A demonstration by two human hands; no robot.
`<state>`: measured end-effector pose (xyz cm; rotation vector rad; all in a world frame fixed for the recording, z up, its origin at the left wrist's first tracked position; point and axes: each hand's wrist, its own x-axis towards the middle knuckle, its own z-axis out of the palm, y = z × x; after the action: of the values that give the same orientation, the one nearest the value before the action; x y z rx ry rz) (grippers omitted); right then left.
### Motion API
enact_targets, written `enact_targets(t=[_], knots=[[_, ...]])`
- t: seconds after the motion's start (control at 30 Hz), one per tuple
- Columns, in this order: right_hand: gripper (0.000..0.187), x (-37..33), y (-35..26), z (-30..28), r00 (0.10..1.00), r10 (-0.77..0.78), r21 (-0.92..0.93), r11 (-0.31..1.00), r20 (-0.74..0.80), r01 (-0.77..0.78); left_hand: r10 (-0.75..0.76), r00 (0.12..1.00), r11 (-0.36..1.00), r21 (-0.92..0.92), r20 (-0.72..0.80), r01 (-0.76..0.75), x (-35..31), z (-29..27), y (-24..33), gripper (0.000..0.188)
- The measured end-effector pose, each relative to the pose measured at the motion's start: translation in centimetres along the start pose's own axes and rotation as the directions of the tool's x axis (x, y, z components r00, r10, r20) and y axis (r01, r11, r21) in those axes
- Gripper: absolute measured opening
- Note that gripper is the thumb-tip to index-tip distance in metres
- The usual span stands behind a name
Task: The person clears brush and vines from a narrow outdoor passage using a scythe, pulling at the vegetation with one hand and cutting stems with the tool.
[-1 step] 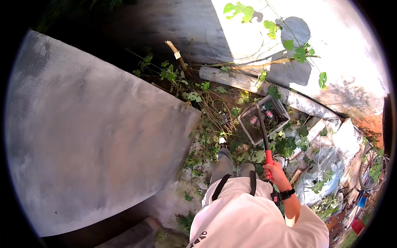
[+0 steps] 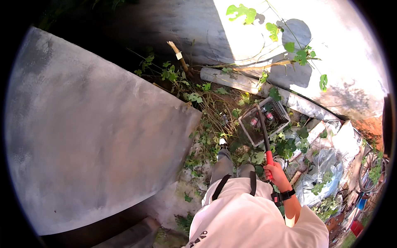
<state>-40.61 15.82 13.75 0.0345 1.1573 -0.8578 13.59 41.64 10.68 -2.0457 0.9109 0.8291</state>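
Note:
My right hand (image 2: 276,172) is closed around the red handle of a long, straight, dark tool (image 2: 265,133). I cannot make out whether its shaft is a blade or a bar. The shaft reaches away from me, passing over a pale plastic crate (image 2: 283,111) with perforated sides. Inside that crate lie bottles with red labels (image 2: 269,116), partly covered by the tool. Whether the tool touches the crate or the bottles, I cannot tell. A dark band with a small device (image 2: 286,194) circles my right wrist. My left hand is out of sight.
A big grey slab (image 2: 99,124) fills the left side, its corner close to my legs. Vines (image 2: 198,99) and a cut stick (image 2: 178,53) stand ahead. A pale beam (image 2: 231,79) lies along the wall. Clear plastic sheeting (image 2: 322,169) and a wheel (image 2: 372,171) are at right.

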Motion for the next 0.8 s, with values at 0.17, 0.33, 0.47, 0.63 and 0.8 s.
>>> enact_targets(t=[0.17,0.33,0.47,0.63,0.8], knots=[[0.012,-0.2,-0.6,1.1,0.999,-0.026,-0.042,0.999,-0.033,0.024,0.084,0.980,0.996,0.010,-0.178,-0.084,5.0,-3.6,4.9,0.024],[0.013,-0.8,-0.9,2.1,0.996,-0.071,-0.038,0.997,-0.045,0.070,0.242,0.838,0.417,-0.727,-0.490,-0.545,9.7,-24.2,17.6,0.019],[0.013,-1.2,-0.7,2.2,0.996,-0.081,-0.066,0.995,-0.036,0.079,0.397,0.671,-0.310,-0.779,-0.626,-0.544,1.3,-36.6,24.9,0.026],[0.015,-1.1,0.2,2.1,0.997,-0.060,-0.073,0.996,-0.051,0.056,0.551,0.501,-0.628,-0.727,-0.667,-0.277,-8.8,-41.7,27.2,0.037],[0.016,-1.3,0.7,3.2,0.998,-0.021,-0.062,0.998,-0.057,0.017,0.639,0.431,-0.693,-0.720,-0.638,-0.038,-13.1,-42.1,26.9,0.049]])
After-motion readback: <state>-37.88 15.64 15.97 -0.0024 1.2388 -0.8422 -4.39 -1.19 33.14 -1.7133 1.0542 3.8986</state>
